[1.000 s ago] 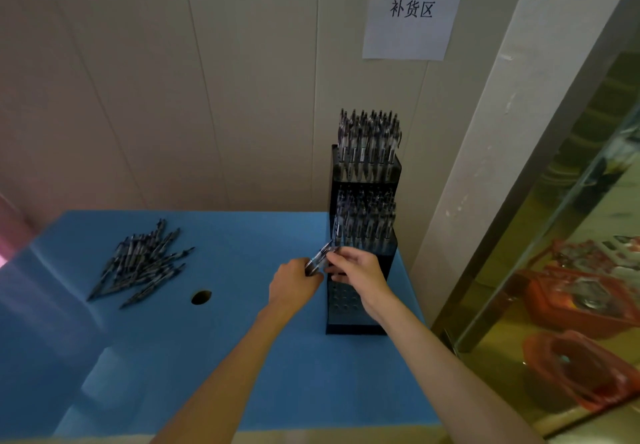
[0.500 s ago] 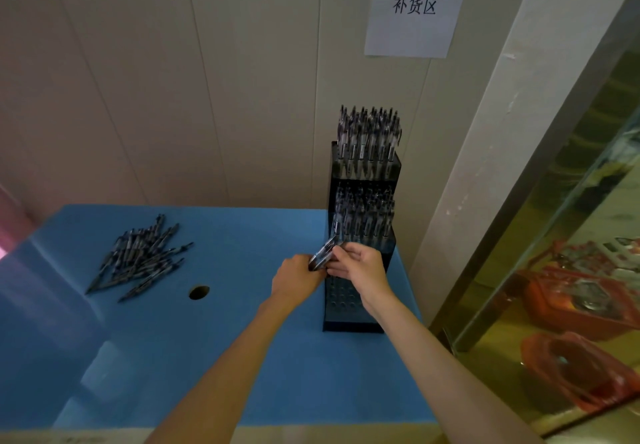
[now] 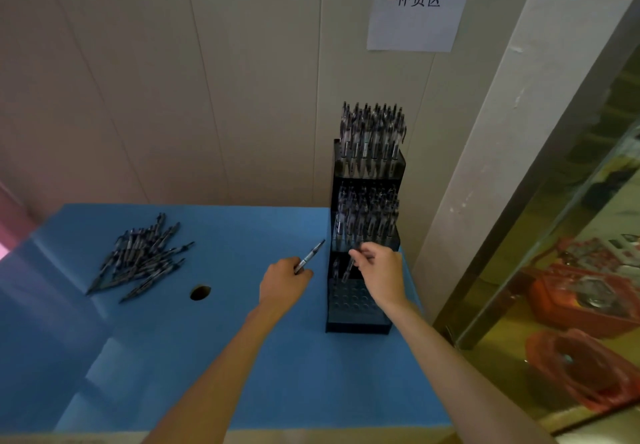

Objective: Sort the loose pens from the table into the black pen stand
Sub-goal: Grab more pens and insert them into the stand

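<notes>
Work surface: blue table (image 3: 214,357) set against a panelled wall.

We see a loose pile of pens (image 3: 142,258) lying directly on the table near its far left corner, fanned at mixed angles. A dark oval hole (image 3: 200,293) sits in the tabletop just right of the pile. A tiered black pen stand (image 3: 358,319) rests at the table's right edge, its upper tiers packed with upright pens.

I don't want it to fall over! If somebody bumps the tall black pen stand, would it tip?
Possibly. The black pen stand is tall and narrow, and its upper tiers are packed with pens while the bottom tier looks nearly empty, so it seems top-heavy. It stands close to the wall, which might stop a backward fall. The right hand should push pens in gently.
</notes>
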`<state>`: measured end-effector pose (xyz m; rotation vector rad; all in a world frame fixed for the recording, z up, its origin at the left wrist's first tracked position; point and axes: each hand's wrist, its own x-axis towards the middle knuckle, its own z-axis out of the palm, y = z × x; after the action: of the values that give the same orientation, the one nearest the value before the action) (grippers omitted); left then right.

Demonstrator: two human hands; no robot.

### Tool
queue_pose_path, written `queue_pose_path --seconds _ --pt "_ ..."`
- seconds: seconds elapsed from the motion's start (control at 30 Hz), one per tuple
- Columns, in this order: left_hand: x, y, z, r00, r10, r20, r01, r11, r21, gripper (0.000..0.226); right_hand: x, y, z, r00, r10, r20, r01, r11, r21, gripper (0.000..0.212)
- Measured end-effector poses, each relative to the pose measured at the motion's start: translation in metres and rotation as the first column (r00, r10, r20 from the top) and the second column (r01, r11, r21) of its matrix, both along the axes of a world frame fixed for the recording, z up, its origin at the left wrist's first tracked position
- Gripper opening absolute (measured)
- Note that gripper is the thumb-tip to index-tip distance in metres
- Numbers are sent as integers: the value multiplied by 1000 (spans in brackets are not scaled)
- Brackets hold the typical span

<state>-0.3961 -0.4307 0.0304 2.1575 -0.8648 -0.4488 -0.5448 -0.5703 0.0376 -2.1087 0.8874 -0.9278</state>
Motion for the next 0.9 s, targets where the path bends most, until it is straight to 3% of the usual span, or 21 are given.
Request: queue_pose_path --seconds 0.33,0.6,0.77,0.9 --pt "6 7 -2 1000 -10 -15 10 999 -36 37 0 5 1 996 -21 -92 4 983 -183 46" --pt "3 5 1 999 -38 -19 37 998 -45 35 7 8 -8 990 24 -141 -39 994 -101 36" --pt "0 5 4 999 -41 -9 40 997 -67 35 8 4 -25 943 -11 -331 -5 999 -50 46" --pt "-2 7 6 998 -56 -14 54 995 -89 37 0 6 -37 919 -38 -393 50 999 20 34"
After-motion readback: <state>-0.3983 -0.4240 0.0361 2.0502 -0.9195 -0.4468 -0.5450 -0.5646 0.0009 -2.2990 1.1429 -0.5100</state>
